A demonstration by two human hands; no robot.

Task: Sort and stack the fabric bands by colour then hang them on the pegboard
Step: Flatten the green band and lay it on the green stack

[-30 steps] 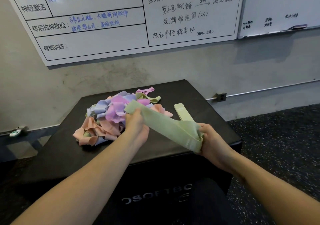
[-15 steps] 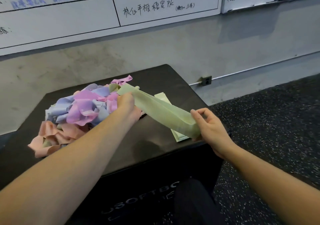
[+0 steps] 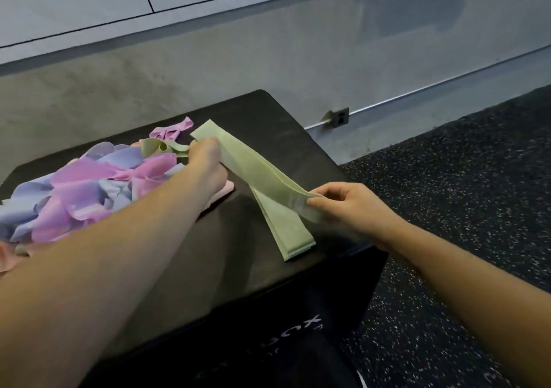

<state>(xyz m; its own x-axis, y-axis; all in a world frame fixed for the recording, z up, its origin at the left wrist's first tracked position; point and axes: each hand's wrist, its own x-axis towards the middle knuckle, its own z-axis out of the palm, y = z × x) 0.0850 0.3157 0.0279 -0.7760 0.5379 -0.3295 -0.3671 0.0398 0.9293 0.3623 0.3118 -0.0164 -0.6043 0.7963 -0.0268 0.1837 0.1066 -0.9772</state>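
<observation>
A flattened green band [image 3: 256, 170] stretches between both hands above the black box. My left hand [image 3: 205, 161] grips its far end, and my right hand [image 3: 343, 205] pinches its near end. Just under it a stack of green bands [image 3: 286, 232] lies flat near the box's right front corner. A tangled pile of pink, purple, blue and peach bands [image 3: 89, 188] covers the left of the box, partly hidden by my left forearm. A loose green band [image 3: 158, 147] curls at the pile's far side. No pegboard is in view.
The black padded box [image 3: 268, 113] stands against a grey wall. A whiteboard [image 3: 74, 3] with writing hangs above. A wall socket [image 3: 340, 117] sits low on the right. Dark speckled floor [image 3: 462, 193] lies to the right of the box.
Both hands have carried the green band to the right and lowered it over the green stack. The view has tilted down and to the right.
</observation>
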